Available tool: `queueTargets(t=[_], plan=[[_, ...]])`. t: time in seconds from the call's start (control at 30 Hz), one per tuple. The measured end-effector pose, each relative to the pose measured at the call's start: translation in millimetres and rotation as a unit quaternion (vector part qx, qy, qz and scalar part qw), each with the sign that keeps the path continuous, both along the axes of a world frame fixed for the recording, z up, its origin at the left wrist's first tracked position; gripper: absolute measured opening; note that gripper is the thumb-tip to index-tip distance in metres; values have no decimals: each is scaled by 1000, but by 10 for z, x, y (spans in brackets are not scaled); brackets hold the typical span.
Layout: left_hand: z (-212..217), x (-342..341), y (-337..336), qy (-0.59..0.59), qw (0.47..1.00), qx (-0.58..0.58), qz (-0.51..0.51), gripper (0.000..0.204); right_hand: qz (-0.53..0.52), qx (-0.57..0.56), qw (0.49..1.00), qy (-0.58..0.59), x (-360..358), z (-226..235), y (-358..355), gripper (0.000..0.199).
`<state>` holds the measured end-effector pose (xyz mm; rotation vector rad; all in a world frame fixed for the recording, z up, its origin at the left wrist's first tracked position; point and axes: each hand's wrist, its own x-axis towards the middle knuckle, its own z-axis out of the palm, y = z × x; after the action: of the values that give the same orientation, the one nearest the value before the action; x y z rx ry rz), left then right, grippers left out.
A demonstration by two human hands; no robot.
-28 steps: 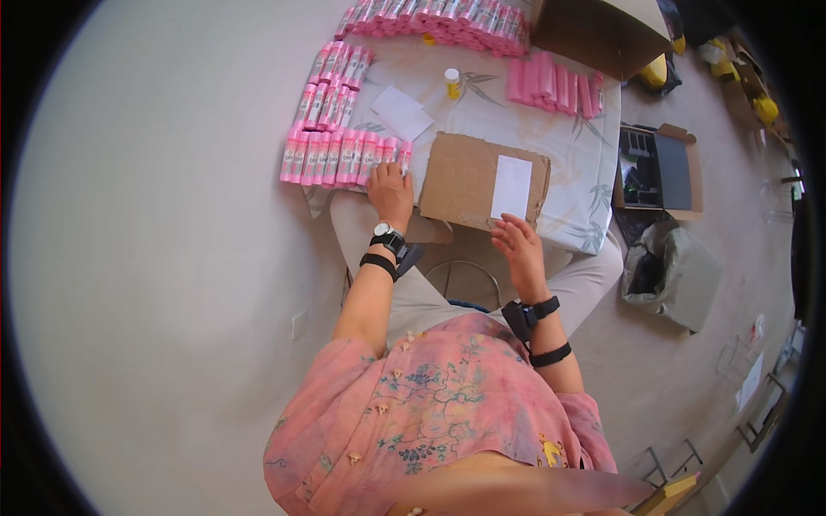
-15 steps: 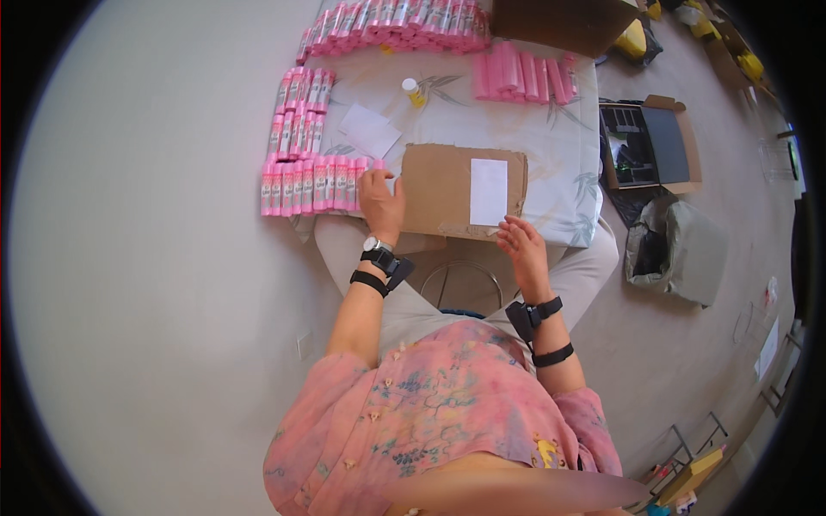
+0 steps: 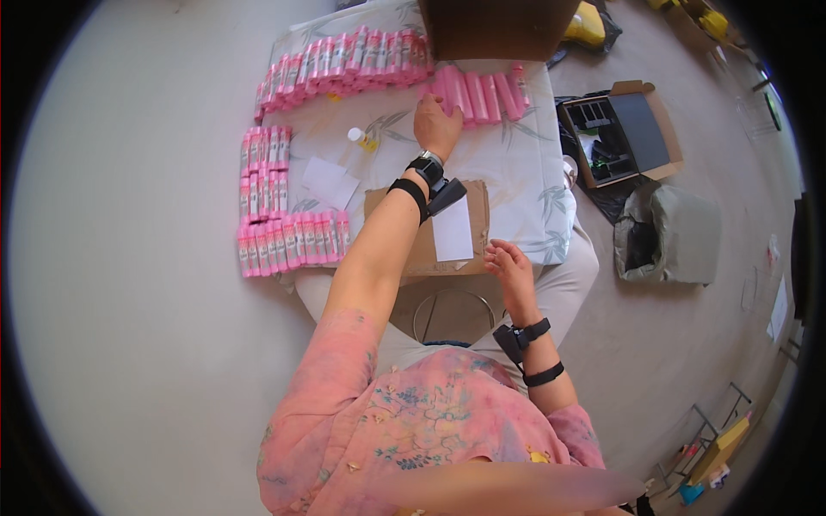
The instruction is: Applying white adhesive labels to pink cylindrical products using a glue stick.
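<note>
My left hand (image 3: pixel 437 129) reaches across the table to a row of plain pink tubes (image 3: pixel 480 96). Its fingers are bent around the near end of a tube at the row's left; the fingertips are partly hidden. A brown cardboard sheet (image 3: pixel 418 254) lies at the table's near edge, with a white paper sheet (image 3: pixel 453 230) on it. My left forearm passes over the cardboard and hides part of it. By the cardboard's right edge my right hand (image 3: pixel 514 277) hovers with fingers apart, holding nothing. Left of the cardboard stand pink tubes with printed labels (image 3: pixel 292 241) in a row.
More labelled pink tubes are grouped at the left edge (image 3: pixel 265 172) and piled at the back (image 3: pixel 348 64). White papers (image 3: pixel 330 183) and a small white-capped bottle (image 3: pixel 361 139) lie mid-table. A dark brown box (image 3: pixel 499 30) stands behind. An open carton (image 3: pixel 615 142) and a grey bin (image 3: pixel 671 234) sit on the floor, right.
My left hand has moved from the cardboard's left edge forward and right to the plain pink tubes. My right hand stays near the cardboard's right edge. The view has shifted.
</note>
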<state>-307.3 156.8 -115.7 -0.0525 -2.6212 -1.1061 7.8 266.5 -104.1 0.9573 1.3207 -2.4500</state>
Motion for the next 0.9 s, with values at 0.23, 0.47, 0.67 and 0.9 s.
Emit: queueTargets(t=[0.23, 0.47, 0.67, 0.9], plan=[[-69, -189, 326, -73, 993, -96, 7, 46, -49, 9, 999, -21, 49, -13, 159, 33], [-141, -270, 288, -24, 988, -152, -11, 51, -55, 20, 998, -21, 80, 5, 205, 31], [-76, -312, 229, -43, 982, -186, -3, 47, -52, 10, 998, -19, 122, -28, 230, 29], [-29, -338, 234, -60, 984, -165, -11, 44, -75, 13, 997, -14, 179, 12, 312, 29]])
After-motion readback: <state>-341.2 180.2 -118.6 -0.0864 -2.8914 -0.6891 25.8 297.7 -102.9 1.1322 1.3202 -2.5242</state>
